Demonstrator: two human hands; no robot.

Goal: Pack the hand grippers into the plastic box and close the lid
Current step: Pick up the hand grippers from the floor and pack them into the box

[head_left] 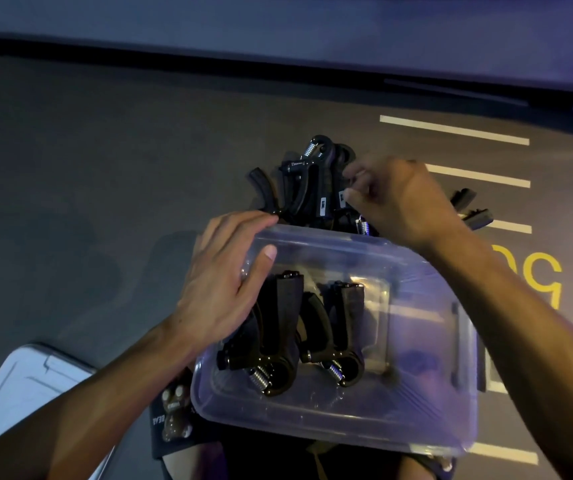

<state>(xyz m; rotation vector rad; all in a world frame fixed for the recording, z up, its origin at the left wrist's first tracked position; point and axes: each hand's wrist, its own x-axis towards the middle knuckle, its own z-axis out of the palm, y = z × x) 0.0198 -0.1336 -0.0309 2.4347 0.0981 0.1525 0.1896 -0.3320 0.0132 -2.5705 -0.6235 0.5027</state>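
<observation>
A: From the head view, which step is this?

B: Mid-packing, I judge. The plastic box (343, 410) sits low in the centre of the frame with two hand grippers (278, 327) lying side by side inside, springs toward the bottom. The pile of hand grippers (309, 181) lies just above the box's far rim, on the floor.

A: And the hands?

B: The left hand (226, 282) rests on the box's upper-left corner, fingers nearly straight, thumb over the rim, steadying it. The right hand (395, 199) is at the pile, fingertips curled in a pinch on one gripper's handle.

A: The lid?

B: The lid (25, 393) lies apart at the lower left.

A: Next?

B: Probably lift that gripper clear of its tangled neighbours and lay it beside the two packed ones, in the free right part.
</observation>
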